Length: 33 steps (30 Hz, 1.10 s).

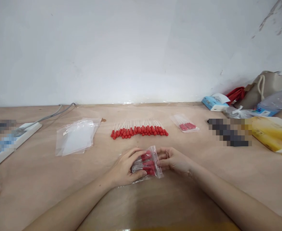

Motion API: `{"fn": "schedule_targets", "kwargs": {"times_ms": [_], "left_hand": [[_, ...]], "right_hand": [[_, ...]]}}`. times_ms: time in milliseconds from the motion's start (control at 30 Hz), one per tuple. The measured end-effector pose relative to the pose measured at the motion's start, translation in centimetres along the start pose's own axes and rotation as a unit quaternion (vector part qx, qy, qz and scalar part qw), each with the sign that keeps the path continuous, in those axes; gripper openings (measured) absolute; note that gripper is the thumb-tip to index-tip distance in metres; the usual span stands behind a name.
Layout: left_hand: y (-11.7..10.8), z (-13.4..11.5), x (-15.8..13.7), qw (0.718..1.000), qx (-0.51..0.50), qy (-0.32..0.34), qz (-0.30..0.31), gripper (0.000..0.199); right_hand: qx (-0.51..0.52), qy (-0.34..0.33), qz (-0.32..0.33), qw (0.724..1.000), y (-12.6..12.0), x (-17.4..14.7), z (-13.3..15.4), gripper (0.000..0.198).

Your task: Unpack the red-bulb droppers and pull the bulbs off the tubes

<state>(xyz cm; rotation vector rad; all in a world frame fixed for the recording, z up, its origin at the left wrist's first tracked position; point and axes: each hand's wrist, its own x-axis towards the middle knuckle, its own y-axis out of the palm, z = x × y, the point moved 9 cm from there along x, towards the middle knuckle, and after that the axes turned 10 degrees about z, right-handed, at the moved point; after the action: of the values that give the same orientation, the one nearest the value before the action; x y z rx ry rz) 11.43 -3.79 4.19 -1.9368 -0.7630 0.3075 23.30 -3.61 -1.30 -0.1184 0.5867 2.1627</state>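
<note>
A clear zip bag [159, 171] holds several droppers [148, 163] with red rubber bulbs and thin clear stems. It lies low over the table in front of me, bulbs toward its zip edge on the right. My left hand [125, 168] grips the bag from the left, fingers above and thumb below the droppers. At the zip edge, the fingers of my right hand [171, 160] pinch the bag; their tips are partly hidden. Beyond my hands, a long row of loose droppers [139, 130] lies with red bulbs facing me.
Flat clear bags [79, 138] lie in a stack at left. A filled bag of droppers [185, 123] rests at right. Further right are a tissue pack [215, 103], a yellow package [274, 133] and a plastic bottle [279, 99]. A power strip [32, 130] with a grey cable stands far left.
</note>
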Motion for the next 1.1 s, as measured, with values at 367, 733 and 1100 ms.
{"fn": "schedule_targets", "kwargs": {"times_ms": [367, 733, 1100], "left_hand": [[-1.2, -0.9, 1.1, 0.997, -0.052, 0.051, -0.041, 0.029], [-0.1, -2.2, 3.5, 0.981, 0.133, 0.135, 0.046, 0.022], [0.1, -2.5, 2.9, 0.962, 0.19, 0.19, -0.037, 0.022]], "right_hand": [[-0.057, -0.033, -0.084, 0.994, -0.6, 0.9, 0.3, 0.064], [-0.057, -0.03, -0.079, 0.995, -0.3, 1.2, 0.5, 0.058], [-0.045, -0.008, -0.098, 0.994, -0.6, 1.1, 0.1, 0.052]]}}
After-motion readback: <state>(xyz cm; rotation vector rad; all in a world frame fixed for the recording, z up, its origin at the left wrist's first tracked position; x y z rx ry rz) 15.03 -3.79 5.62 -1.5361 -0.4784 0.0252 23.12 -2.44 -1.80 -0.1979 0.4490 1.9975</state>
